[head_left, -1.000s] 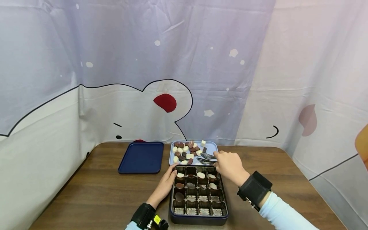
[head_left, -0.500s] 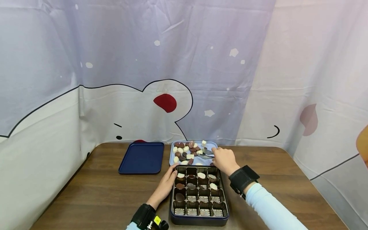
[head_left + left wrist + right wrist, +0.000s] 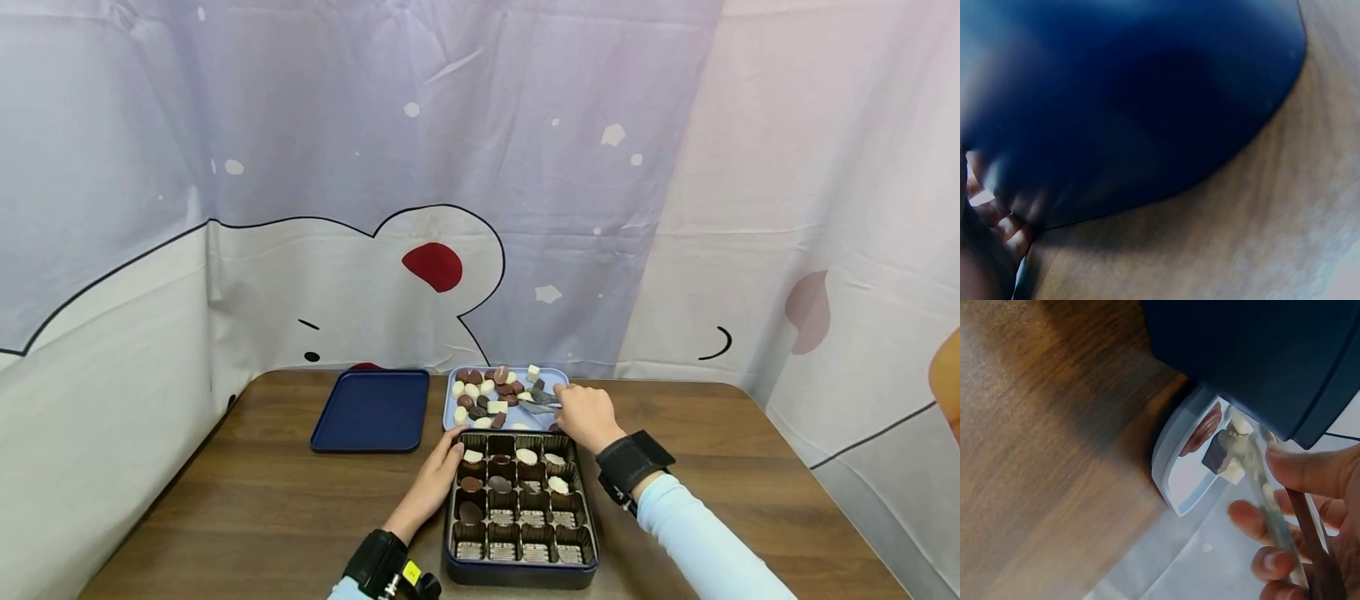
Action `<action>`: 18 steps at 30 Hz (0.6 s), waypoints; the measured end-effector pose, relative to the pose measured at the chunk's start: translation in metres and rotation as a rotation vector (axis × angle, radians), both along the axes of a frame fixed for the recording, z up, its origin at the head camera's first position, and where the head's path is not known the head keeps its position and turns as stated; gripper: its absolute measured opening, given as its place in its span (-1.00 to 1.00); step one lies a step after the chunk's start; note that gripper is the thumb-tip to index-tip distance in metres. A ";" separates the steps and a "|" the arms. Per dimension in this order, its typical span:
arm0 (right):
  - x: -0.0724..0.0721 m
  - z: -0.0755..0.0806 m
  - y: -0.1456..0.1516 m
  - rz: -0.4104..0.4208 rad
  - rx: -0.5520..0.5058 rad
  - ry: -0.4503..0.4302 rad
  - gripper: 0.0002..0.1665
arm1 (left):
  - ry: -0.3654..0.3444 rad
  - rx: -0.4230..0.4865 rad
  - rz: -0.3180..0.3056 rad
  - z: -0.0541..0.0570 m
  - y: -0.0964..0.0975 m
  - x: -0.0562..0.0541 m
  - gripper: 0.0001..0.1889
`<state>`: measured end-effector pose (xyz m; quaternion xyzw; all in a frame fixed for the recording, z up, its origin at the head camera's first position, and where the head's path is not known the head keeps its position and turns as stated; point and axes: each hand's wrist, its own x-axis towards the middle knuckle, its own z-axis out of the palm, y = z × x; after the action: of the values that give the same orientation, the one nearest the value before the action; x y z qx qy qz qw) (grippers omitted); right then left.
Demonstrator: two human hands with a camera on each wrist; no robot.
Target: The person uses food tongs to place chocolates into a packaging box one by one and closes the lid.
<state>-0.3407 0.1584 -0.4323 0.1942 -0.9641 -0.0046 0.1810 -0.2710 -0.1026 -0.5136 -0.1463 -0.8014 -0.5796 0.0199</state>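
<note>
My right hand [image 3: 588, 415] holds a pair of metal serving tongs [image 3: 1282, 531] between thumb and fingers. The tips of the tongs lie over the light blue tray [image 3: 451, 400], right at a dark square chocolate [image 3: 1213, 454]. White and brown chocolates [image 3: 471, 389] are spread on that tray. In front of it stands a dark blue box [image 3: 517, 575] with a black divided insert; several of its rear compartments hold chocolates, and the front row has none. My left hand [image 3: 427, 483] holds the box at its far left corner, thumb along the side.
A flat dark blue lid [image 3: 371, 412] lies on the wooden table [image 3: 247, 517], left of the tray. A patterned curtain [image 3: 337, 292] hangs just behind the table's back edge. A white cube chocolate [image 3: 533, 372] sits at the tray's far rim.
My right hand has moved left and slightly away from me, bringing the tongs farther back over the tray. The tongs' tips have drawn closer together. My left hand and the box have stayed put.
</note>
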 end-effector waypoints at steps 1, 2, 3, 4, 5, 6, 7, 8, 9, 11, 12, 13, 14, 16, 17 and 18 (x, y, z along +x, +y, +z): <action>0.001 0.000 0.001 -0.002 0.000 0.001 -0.84 | 0.000 -0.001 0.000 0.000 0.000 0.000 -0.51; 0.001 0.001 0.001 -0.004 0.000 -0.001 -0.82 | -0.002 -0.001 0.002 0.000 0.000 0.000 -0.51; 0.002 0.002 0.002 -0.003 -0.001 0.005 -0.81 | -0.002 -0.003 0.004 0.000 0.000 0.000 -0.51; 0.003 0.003 0.002 -0.004 -0.003 0.002 -0.80 | -0.002 -0.004 0.005 0.000 0.000 0.000 -0.51; 0.004 0.005 0.003 -0.005 -0.005 -0.004 -0.79 | -0.002 -0.004 0.006 0.001 0.000 -0.001 -0.51; 0.005 0.006 0.003 -0.005 -0.003 -0.010 -0.79 | -0.001 -0.005 0.008 0.001 0.000 -0.001 -0.51; 0.006 0.008 0.004 -0.004 -0.003 -0.012 -0.79 | 0.000 -0.006 0.009 0.001 0.000 -0.001 -0.51; 0.007 0.010 0.005 -0.004 -0.004 -0.015 -0.80 | 0.003 -0.006 0.010 0.001 0.000 -0.001 -0.51; 0.008 0.011 0.005 -0.004 -0.007 -0.018 -0.81 | 0.008 -0.007 0.010 0.001 0.000 -0.001 -0.51; 0.009 0.014 0.006 -0.008 -0.014 -0.036 -0.82 | 0.011 -0.009 0.010 0.001 0.000 -0.001 -0.51; 0.009 0.016 0.007 -0.009 -0.020 -0.039 -0.82 | 0.011 -0.010 0.009 0.001 0.000 -0.001 -0.51; 0.010 0.017 0.008 -0.010 -0.027 -0.039 -0.82 | 0.011 -0.010 0.009 0.001 0.000 -0.001 -0.51; 0.011 0.019 0.009 -0.011 -0.037 -0.040 -0.82 | 0.010 -0.009 0.009 0.001 0.000 -0.001 -0.51; 0.013 0.023 0.010 -0.008 -0.059 -0.038 -0.82 | 0.008 -0.010 0.005 0.001 0.000 -0.001 -0.52; 0.015 0.025 0.011 -0.007 -0.066 -0.033 -0.81 | 0.008 -0.010 0.005 0.001 0.001 -0.001 -0.52; 0.018 0.028 0.011 -0.003 -0.076 -0.029 -0.82 | 0.008 -0.011 0.004 0.001 0.001 -0.001 -0.52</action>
<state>-0.3229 0.1691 -0.4046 0.1859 -0.9664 0.0344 0.1741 -0.2718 -0.1017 -0.5123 -0.1472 -0.8048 -0.5746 0.0235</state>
